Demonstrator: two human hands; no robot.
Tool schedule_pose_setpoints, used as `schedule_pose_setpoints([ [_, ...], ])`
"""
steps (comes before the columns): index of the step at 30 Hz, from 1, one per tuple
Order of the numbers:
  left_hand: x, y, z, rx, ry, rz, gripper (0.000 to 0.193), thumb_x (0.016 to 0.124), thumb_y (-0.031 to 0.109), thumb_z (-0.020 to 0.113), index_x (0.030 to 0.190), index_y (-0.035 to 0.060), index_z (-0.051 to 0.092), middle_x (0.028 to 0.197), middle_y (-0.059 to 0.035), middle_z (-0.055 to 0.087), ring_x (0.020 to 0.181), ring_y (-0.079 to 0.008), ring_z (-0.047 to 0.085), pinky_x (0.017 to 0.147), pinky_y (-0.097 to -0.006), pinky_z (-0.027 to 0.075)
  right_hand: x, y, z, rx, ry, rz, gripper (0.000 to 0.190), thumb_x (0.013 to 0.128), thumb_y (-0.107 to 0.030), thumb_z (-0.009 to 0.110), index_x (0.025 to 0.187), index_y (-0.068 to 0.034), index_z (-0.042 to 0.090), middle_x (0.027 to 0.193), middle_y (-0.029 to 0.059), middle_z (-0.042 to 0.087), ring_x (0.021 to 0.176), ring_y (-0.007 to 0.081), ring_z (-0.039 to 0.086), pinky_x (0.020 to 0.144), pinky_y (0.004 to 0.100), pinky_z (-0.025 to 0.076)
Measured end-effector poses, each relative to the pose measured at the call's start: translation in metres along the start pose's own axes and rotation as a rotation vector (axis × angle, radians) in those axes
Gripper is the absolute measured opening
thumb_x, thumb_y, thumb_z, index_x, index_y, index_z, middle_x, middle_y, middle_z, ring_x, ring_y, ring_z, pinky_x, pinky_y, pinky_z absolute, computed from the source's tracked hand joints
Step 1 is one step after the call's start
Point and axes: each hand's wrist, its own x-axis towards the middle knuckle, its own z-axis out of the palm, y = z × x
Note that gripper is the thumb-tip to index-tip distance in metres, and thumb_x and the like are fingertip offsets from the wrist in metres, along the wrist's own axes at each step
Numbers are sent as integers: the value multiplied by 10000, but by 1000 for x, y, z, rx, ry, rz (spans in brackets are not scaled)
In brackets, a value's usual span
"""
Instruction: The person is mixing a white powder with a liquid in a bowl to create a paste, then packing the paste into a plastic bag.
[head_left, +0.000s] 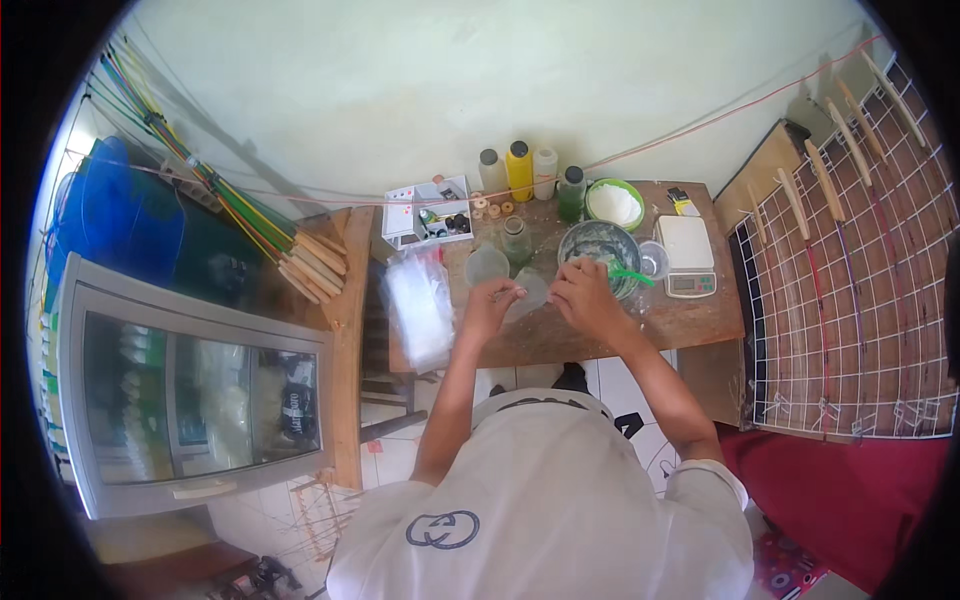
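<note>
My left hand (495, 306) and my right hand (574, 292) are close together over the front of a wooden table (540, 341), fingers pinched. Between them is a translucent piece (531, 289), perhaps a small plastic bag or a container; I cannot tell which, or whether the fingers grip it. Behind my right hand stands a grey mixing bowl (587, 234) with pale residue and a bright green utensil (630, 276) across its rim. A translucent round container (486, 265) and an uncapped glass bottle (517, 240) stand behind my left hand.
A clear plastic bag stack (421, 315) overhangs the table's left edge. Right of the bowl are a clear cup (654, 259) and a digital scale (685, 255). A green bowl of white powder (615, 204), capped bottles (519, 171) and a white organizer box (427, 214) stand at the back.
</note>
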Motion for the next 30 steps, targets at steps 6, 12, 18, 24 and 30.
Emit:
schedule_pose_setpoints([
  [6,11,1,30,84,38,-32,130,748,110,581,768,-19,570,660,-33,553,633,-71,476,590,-217,382,-6,34,-12,-94,-37,-97,148,694,-124,538,832,-71,531,943,41,513,1001,243,389,802,446,250],
  [12,21,-10,62,-39,64,-123,128,742,106,585,771,-17,563,681,-44,559,649,-85,501,602,-212,389,-8,64,-24,47,-106,-142,114,710,-124,531,812,-74,526,923,49,539,1076,263,364,825,426,254],
  [18,33,-10,84,-22,114,-67,147,718,111,607,761,-21,558,702,-52,564,688,-104,518,636,-226,397,-6,98,-21,237,-277,-156,137,714,-210,569,756,-83,537,905,66,548,1010,253,418,829,424,254],
  [24,42,-13,93,43,176,0,95,694,52,623,745,1,561,710,-25,561,685,-81,506,646,-220,404,7,116,-24,205,-454,-131,146,706,-242,576,741,-102,558,877,71,555,1020,252,424,847,439,245],
  [30,55,-11,109,13,185,34,153,696,63,623,809,-11,551,749,-46,570,751,-104,514,683,-238,408,9,145,-13,52,-325,-241,98,739,-189,519,738,-113,582,926,57,538,1092,250,362,851,479,239],
])
